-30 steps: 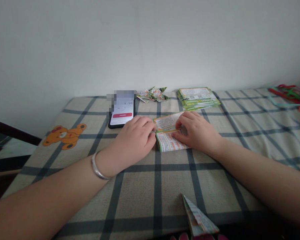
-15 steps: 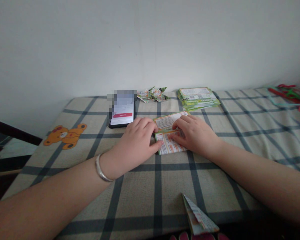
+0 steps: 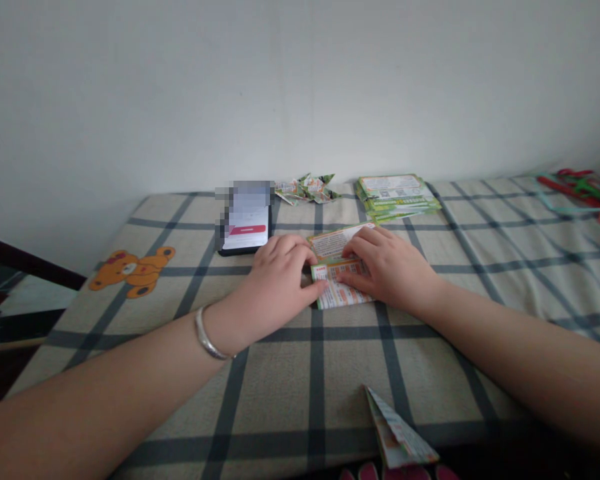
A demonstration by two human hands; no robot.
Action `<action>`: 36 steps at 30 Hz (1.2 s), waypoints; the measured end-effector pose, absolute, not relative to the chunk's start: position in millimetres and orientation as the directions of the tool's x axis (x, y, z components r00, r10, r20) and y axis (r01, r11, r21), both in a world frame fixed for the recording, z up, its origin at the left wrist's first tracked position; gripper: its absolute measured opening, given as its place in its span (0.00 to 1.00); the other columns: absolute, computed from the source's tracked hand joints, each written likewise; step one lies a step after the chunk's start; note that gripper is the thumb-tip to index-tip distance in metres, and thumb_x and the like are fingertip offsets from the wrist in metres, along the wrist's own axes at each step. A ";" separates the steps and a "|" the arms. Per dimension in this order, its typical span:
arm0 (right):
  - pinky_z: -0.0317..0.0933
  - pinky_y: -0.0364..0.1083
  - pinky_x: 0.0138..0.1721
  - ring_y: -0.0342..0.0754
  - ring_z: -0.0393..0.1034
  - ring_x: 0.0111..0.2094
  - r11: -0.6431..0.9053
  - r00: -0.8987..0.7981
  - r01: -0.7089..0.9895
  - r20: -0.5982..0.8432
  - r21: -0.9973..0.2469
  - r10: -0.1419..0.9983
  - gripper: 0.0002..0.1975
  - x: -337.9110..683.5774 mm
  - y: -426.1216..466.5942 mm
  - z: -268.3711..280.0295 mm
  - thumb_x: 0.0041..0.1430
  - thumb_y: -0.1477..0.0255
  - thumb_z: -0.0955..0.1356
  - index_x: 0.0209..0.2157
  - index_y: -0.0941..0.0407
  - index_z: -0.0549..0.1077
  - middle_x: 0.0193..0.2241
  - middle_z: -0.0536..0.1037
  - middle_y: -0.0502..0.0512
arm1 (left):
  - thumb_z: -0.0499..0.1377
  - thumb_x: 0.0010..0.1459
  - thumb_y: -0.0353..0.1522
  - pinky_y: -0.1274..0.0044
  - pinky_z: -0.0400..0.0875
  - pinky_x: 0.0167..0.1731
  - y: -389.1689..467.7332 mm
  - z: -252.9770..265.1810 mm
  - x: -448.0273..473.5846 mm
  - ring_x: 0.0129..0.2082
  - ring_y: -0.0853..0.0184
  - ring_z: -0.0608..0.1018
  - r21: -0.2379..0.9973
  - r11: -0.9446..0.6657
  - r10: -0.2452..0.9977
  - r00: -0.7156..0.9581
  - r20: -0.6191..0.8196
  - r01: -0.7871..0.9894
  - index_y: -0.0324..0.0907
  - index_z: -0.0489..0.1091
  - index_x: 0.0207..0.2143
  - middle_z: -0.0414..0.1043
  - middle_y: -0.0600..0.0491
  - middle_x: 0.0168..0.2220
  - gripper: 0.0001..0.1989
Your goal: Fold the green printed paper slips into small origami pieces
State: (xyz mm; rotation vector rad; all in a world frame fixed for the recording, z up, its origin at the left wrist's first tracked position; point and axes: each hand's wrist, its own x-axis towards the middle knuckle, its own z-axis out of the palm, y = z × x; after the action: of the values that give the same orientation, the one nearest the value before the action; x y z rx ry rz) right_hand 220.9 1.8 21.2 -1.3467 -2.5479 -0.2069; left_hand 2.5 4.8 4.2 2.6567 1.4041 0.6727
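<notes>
Because both hands meet on it, the printed sheet point(image 3: 333, 247) seems to be the piece being worked, lying on the cloth-covered tabletop point(image 3: 270, 387) within easy reach of either arm. The left hand point(image 3: 280, 273) is at the sheet's left edge, thumb tip on its near panel, perhaps to keep that side from sliding. The right hand point(image 3: 393, 267) lies over the sheet's right part, fingers bent and thumb apart from them, probably pressing the paper flat about what looks like a crease. Whether either hand pinches paper under its curled fingers, I cannot tell.

Beyond the sheet and to its right, a stack of similar sheets point(image 3: 397, 190) likely serves as close supply; straight beyond it, pointed folded papers point(image 3: 307, 189) sit grouped, apparently out of the way. A phone point(image 3: 247, 227), partly pixelated, lies beyond the sheet to its left, its screen likely visible to the person. On the sheet's near side, a folded triangular paper point(image 3: 400, 437) sits apart, leaving working space between.
</notes>
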 end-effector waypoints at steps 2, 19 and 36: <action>0.60 0.50 0.43 0.55 0.67 0.42 0.577 -0.552 0.816 0.296 0.000 0.780 0.15 221.3 2.8 19.9 0.61 0.59 0.67 0.37 0.58 0.72 0.39 0.74 0.60 | 0.65 0.54 0.38 0.64 0.63 0.54 4.9 3.6 2.4 0.52 0.58 0.68 0.255 -0.588 0.795 0.492 0.354 0.767 0.41 0.68 0.37 0.69 0.49 0.49 0.14; 0.56 0.43 0.29 0.44 0.68 0.28 0.544 -0.449 0.741 0.313 -0.392 0.837 0.08 225.4 0.6 22.7 0.59 0.65 0.70 0.33 0.55 0.71 0.28 0.76 0.50 | 0.59 0.59 0.29 0.71 0.68 0.39 6.7 18.8 4.2 0.36 0.66 0.73 0.435 -0.645 0.764 0.516 0.388 0.628 0.42 0.66 0.33 0.71 0.55 0.32 0.04; 0.62 0.43 0.32 0.44 0.70 0.32 0.704 -0.428 0.592 0.586 -0.394 0.688 0.03 227.3 -1.4 23.6 0.61 0.71 0.70 0.36 0.56 0.74 0.30 0.77 0.51 | 0.55 0.64 0.36 0.77 0.72 0.31 6.3 18.3 6.2 0.33 0.68 0.79 0.802 -0.397 0.881 0.430 0.197 0.446 0.42 0.72 0.45 0.79 0.53 0.36 0.11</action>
State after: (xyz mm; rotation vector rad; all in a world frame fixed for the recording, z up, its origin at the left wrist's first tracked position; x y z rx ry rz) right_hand 227.3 -1.4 23.6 -0.9709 -2.1554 0.1636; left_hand 6.2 6.3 18.3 2.0106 1.1159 0.8255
